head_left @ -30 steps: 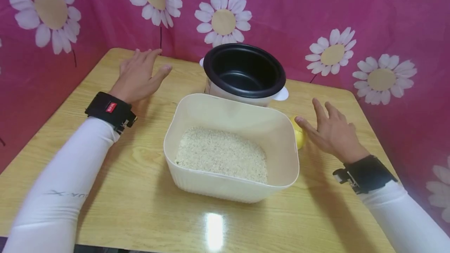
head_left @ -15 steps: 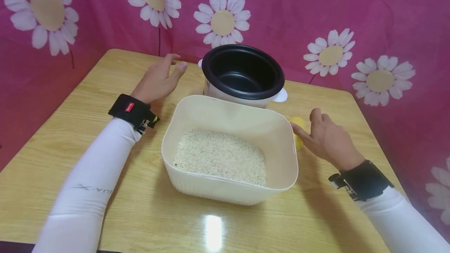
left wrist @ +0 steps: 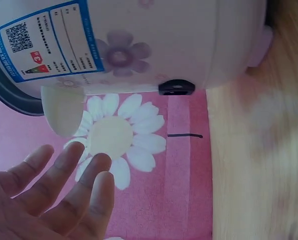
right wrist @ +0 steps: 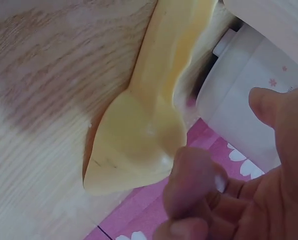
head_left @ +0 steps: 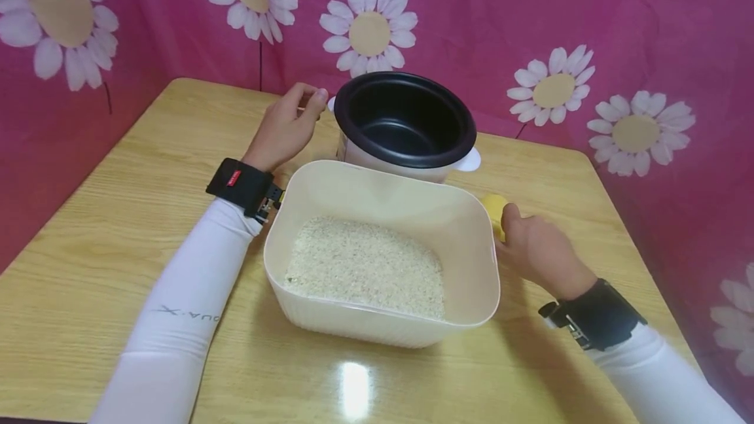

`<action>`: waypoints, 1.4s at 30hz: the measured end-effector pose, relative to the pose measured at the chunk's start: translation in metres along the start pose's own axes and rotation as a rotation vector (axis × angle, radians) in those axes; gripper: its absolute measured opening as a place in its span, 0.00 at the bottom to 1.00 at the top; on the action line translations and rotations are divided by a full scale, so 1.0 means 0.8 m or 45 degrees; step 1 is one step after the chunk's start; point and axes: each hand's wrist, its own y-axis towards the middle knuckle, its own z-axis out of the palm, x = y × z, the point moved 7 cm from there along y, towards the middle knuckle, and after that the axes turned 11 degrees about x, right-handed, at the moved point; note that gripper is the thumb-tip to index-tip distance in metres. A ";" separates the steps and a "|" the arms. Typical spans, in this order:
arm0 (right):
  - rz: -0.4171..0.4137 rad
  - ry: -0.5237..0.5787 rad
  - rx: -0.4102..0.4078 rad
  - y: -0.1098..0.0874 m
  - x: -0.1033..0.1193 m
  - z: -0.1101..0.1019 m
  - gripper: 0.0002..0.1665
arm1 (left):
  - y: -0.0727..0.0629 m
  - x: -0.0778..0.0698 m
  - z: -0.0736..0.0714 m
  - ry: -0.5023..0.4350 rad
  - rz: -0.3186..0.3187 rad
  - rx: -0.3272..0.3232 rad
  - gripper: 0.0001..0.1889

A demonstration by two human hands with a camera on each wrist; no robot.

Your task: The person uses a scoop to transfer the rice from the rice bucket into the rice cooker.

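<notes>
My left hand point(head_left: 284, 128) is beside the rice cooker point(head_left: 389, 161), its bent fingertips close to the cooker's left handle point(left wrist: 63, 112); the left wrist view shows the fingers spread below that handle, apart from it. My right hand point(head_left: 540, 255) is right of the cream plastic bin point(head_left: 359, 319), at a yellow scoop point(right wrist: 134, 142). Its index finger is bent at the edge of the scoop's bowl, with the thumb well apart. The scoop lies on the table, partly hidden behind the bin in the head view. Pale, rice-like grain point(head_left: 365, 267) covers the bin's bottom.
The cooker's black inner pot point(head_left: 406, 126) is uncovered, and its right handle point(head_left: 469, 161) sticks out behind the bin. Everything stands on a wooden table point(head_left: 147, 182). A pink cloth with daisies point(head_left: 471, 18) hangs around its back and sides.
My left hand has moved right and its fingers have bent, reaching the cooker's left handle. My right hand has come down and left to the scoop, its fingers curling. Bin and cooker stay put.
</notes>
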 end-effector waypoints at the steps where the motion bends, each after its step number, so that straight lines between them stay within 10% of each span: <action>1: -0.005 0.004 -0.006 0.000 0.000 0.001 0.28 | 0.001 -0.002 0.000 -0.003 0.011 -0.006 0.28; 16: -0.044 -0.001 -0.059 -0.001 0.009 0.019 0.19 | 0.018 -0.004 0.017 -0.081 0.039 -0.061 0.19; 27: -0.100 -0.015 0.121 0.000 0.011 0.043 0.07 | 0.036 0.000 0.030 -0.097 0.033 0.042 0.23; 42: -0.161 -0.028 -0.040 -0.003 0.015 0.042 0.07 | 0.027 0.001 0.027 -0.145 0.000 0.047 0.23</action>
